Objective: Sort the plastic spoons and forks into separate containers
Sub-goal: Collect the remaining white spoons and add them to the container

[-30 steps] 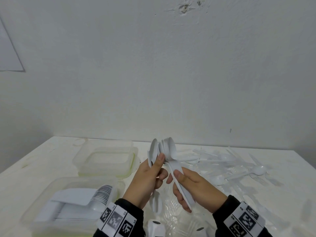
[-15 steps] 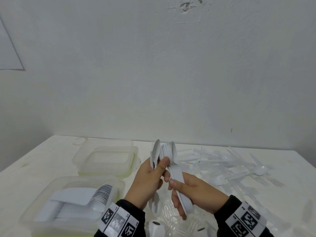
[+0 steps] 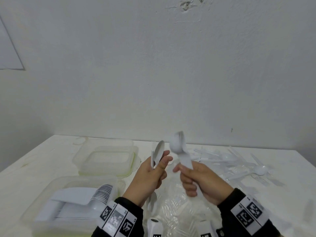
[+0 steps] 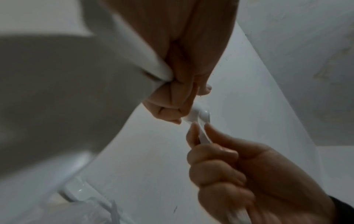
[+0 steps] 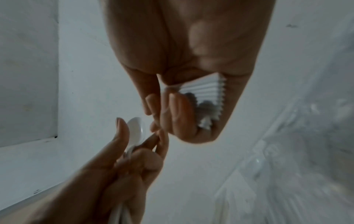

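Note:
In the head view my left hand [image 3: 161, 162] grips one white plastic spoon [image 3: 159, 151] and a thin fork [image 3: 152, 156], both upright above the table. My right hand [image 3: 185, 174] grips a nested stack of white spoons [image 3: 178, 145] by the handles, blurred and tilted, a little right of the left hand. The right wrist view shows the stacked handles [image 5: 207, 94] in my right hand's curled fingers and the single spoon [image 5: 136, 131] in the left. A clear container [image 3: 42, 194] at the front left holds several stacked spoons [image 3: 95, 197].
A second clear container [image 3: 106, 159] with a green-edged lid sits behind the first. Loose white spoons and forks [image 3: 239, 165] lie scattered across the right side of the white table [image 3: 34, 161]. Crinkled clear plastic wrap [image 3: 176, 204] lies under my hands. A wall stands close behind.
My hands have pulled apart. The right hand has carried the spoon stack up and to the right, away from the spoon and fork that stay in the left hand.

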Tool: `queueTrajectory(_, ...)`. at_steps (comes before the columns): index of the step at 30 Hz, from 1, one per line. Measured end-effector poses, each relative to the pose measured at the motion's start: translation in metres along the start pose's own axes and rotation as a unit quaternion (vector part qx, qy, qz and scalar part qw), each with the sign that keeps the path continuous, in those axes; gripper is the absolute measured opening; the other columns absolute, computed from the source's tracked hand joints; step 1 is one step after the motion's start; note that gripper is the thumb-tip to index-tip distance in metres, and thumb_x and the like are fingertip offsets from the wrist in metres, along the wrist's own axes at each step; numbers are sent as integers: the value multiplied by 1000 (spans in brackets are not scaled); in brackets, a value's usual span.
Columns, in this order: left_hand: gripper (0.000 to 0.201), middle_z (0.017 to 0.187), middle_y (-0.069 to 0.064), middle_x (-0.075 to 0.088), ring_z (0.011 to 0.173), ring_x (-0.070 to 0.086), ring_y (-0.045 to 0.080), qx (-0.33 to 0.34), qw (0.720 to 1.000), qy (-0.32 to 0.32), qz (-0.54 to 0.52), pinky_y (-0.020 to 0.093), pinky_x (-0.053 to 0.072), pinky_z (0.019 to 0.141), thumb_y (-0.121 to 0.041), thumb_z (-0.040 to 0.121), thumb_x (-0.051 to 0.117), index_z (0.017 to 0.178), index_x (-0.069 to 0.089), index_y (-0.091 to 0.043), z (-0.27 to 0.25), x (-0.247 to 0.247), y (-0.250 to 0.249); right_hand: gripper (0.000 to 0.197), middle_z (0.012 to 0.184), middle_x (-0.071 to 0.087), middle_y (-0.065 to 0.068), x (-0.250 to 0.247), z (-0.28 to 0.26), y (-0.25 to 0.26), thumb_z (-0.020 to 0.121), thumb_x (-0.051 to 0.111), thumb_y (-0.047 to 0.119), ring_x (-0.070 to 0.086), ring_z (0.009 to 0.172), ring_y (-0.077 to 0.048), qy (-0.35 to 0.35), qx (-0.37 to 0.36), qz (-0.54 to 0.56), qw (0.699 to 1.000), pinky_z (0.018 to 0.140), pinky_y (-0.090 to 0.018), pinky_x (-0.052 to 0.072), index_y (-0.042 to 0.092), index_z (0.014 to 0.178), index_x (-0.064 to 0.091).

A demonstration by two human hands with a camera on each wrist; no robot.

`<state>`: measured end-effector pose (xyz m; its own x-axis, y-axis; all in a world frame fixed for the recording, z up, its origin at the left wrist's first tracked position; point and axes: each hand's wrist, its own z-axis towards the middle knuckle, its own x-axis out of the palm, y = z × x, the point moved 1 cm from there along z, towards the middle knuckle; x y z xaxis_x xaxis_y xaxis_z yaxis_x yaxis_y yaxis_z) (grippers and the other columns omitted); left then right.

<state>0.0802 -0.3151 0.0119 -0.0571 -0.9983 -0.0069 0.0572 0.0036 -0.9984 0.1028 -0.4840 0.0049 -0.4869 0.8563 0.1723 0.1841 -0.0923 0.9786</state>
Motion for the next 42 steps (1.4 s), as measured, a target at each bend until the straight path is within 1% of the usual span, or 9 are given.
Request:
queueTrajectory(4, 61, 58, -4, 39, 46, 25, 6, -18, 999, 33, -2, 15, 24, 44, -64, 75, 54, 115, 63, -18, -1, 6, 4, 29, 52, 44, 5, 1, 9, 37, 83, 71, 26, 33, 44, -10, -83, -86, -100, 988, 43, -22, 28, 10, 106, 65)
queueTrajectory(12, 66, 64, 4, 61, 45, 45, 12, -49, 995, 84, -21, 19, 38, 47, -60, 92, 28, 106, 68, -9, -7, 7, 3, 10, 51, 54, 7, -11, 22, 66, 80, 76, 20, 41, 44, -9, -115, -108, -275, 948, 46, -22, 34, 14, 74, 72)
queueTrajectory(15, 57, 98, 10, 74, 70, 70, 25, -42, 992, 90, -72, 31, 58, 65, -52, 92, 32, 112, 61, -8, -4, 6, 2, 10, 60, 53, -8, -23, 22, 72, 78, 78, 19, 39, 48, -15, -115, -112, -260, 952, 47, -23, 32, 15, 70, 72)
queueTrajectory(18, 56, 105, 12, 73, 86, 72, 29, -36, 992, 91, -73, 36, 59, 80, -52, 89, 35, 111, 64, -9, 1, 6, 3, 9, 66, 54, -13, -24, 22, 72, 78, 77, 18, 39, 51, -16, -90, -106, -258, 956, 48, -24, 32, 13, 72, 73)
queueTrajectory(25, 59, 57, -6, 47, 54, 26, 8, -57, 983, 134, -113, 17, 27, 54, -46, 95, 33, 113, 67, 0, 11, 10, -1, 7, 58, 57, -4, -10, 33, 60, 82, 74, 13, 46, 50, -14, -57, -101, -252, 961, 44, -20, 33, 11, 77, 70)
queueTrajectory(27, 53, 74, -2, 65, 54, 26, 6, -49, 985, 129, -107, 16, 27, 50, -44, 94, 39, 115, 65, -3, 14, 6, -1, 8, 55, 55, 2, -8, 32, 59, 85, 71, 17, 45, 46, -9, -51, -91, -253, 962, 44, -19, 33, 9, 87, 70)
queueTrajectory(31, 42, 76, 3, 54, 52, 27, 4, -26, 995, 37, -94, 14, 28, 47, -40, 93, 44, 109, 69, -10, 20, -5, -2, 31, 58, 46, 3, -9, 29, 52, 95, 56, 36, 33, 46, -10, -78, -60, -194, 976, 44, -22, 26, 10, 112, 54)
queueTrajectory(36, 32, 64, -6, 40, 45, 31, 3, 21, 999, -36, -30, 11, 24, 41, -32, 101, 42, 105, 62, -7, 19, -10, -10, 21, 69, 54, -1, 0, 11, 31, 98, 50, 32, 36, 42, -11, -61, -40, -199, 977, 42, -21, 25, 11, 99, 50)
queueTrajectory(42, 25, 59, -16, 44, 53, 35, 3, 30, 999, -37, -18, 14, 25, 43, -30, 100, 48, 104, 58, -8, 16, -8, -8, 25, 83, 46, -1, 4, 4, 23, 99, 46, 37, 41, 38, -5, -63, -68, -297, 950, 37, -20, 32, 17, 112, 52)
